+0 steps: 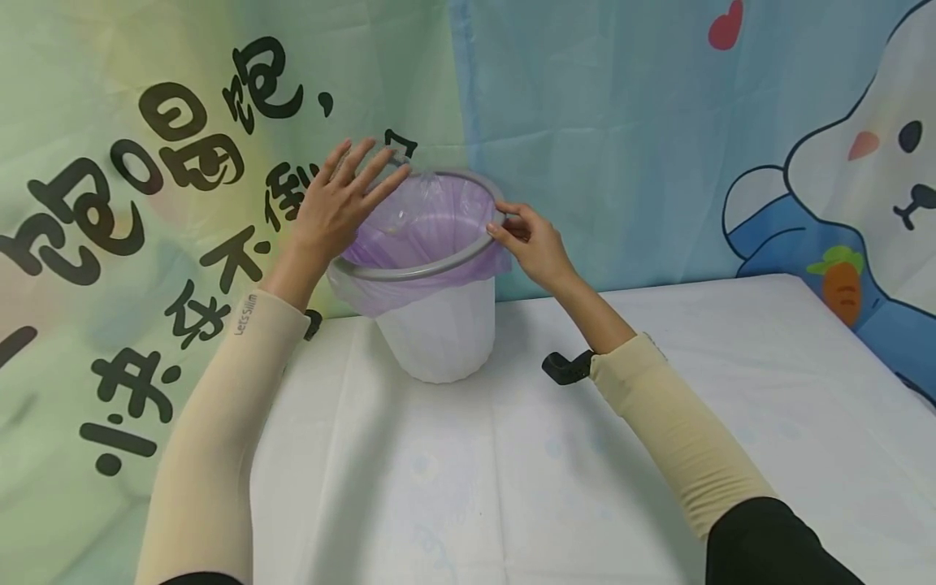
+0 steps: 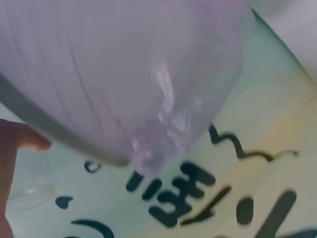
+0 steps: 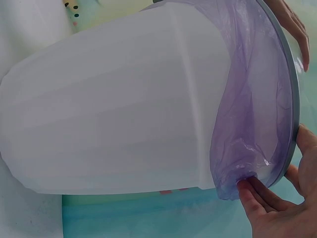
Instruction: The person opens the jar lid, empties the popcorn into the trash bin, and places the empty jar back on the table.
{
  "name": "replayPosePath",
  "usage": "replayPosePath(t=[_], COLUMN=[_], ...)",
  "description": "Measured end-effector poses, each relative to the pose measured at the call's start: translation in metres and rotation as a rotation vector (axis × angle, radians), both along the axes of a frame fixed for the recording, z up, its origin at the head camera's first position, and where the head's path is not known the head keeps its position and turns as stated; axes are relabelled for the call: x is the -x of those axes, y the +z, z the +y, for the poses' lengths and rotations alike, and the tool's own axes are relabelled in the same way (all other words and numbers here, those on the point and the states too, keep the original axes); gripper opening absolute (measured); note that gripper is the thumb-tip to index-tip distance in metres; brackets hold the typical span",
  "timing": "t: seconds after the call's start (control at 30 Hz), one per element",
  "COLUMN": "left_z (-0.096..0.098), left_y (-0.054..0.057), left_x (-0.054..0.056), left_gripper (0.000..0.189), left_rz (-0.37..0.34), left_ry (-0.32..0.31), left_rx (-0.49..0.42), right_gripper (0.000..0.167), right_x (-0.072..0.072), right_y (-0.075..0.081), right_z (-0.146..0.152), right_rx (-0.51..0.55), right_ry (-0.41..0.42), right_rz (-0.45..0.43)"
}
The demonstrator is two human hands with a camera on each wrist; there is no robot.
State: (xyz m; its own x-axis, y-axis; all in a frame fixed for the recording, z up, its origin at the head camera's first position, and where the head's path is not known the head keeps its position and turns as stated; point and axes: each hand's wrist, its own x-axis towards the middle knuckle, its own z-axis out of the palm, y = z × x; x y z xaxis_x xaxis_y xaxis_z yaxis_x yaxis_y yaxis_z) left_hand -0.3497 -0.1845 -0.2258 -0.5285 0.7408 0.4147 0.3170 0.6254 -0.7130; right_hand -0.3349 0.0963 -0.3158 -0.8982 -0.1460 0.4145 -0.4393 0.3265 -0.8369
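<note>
A white trash can (image 1: 442,333) stands upright at the back of the table, lined with a thin purple trash bag (image 1: 478,270). The bag's edge is folded outward over the can's grey rim (image 1: 439,266). My left hand (image 1: 338,203) is over the left side of the rim with straight, spread fingers, and some clear plastic shows beneath them. On the opposite side, my right hand (image 1: 532,244) grips the rim and the bag's folded edge; the right wrist view shows its fingers (image 3: 260,198) on the bunched bag and its thumb at the rim.
A white cloth covers the table (image 1: 453,487). Behind it hangs a printed curtain (image 1: 600,122) with dark lettering and a cartoon bear. A black strap end (image 1: 568,368) sticks out at my right wrist.
</note>
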Motion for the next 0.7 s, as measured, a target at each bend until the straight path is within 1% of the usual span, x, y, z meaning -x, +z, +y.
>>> replayPosePath(t=[0.1, 0.17, 0.3, 0.47, 0.6, 0.7], left_z=[0.005, 0.008, 0.015, 0.024, 0.029, 0.031], left_y=[-0.006, -0.008, -0.008, -0.007, -0.005, -0.004], left_x=[0.002, 0.001, -0.001, -0.003, -0.004, -0.007], left_gripper=[0.078, 0.083, 0.097, 0.107, 0.110, 0.111], left_rz=[-0.048, -0.103, -0.253, -0.445, -0.589, -0.711], left_ry=[-0.010, 0.008, 0.065, 0.099, 0.087, 0.047], left_rx=[-0.250, -0.411, -0.695, -1.027, -1.277, -1.450], right_gripper=[0.048, 0.048, 0.048, 0.048, 0.048, 0.049], right_x=[0.000, 0.000, 0.001, 0.001, 0.000, 0.000], right_y=[0.000, 0.000, 0.000, 0.000, 0.000, 0.000], right_z=[0.000, 0.000, -0.001, 0.000, 0.000, 0.000], right_rx=[0.003, 0.008, 0.014, 0.016, 0.014, 0.012], right_ry=[0.001, 0.003, 0.008, 0.007, 0.005, 0.008], right_rz=[0.000, -0.001, -0.007, -0.012, -0.013, -0.010])
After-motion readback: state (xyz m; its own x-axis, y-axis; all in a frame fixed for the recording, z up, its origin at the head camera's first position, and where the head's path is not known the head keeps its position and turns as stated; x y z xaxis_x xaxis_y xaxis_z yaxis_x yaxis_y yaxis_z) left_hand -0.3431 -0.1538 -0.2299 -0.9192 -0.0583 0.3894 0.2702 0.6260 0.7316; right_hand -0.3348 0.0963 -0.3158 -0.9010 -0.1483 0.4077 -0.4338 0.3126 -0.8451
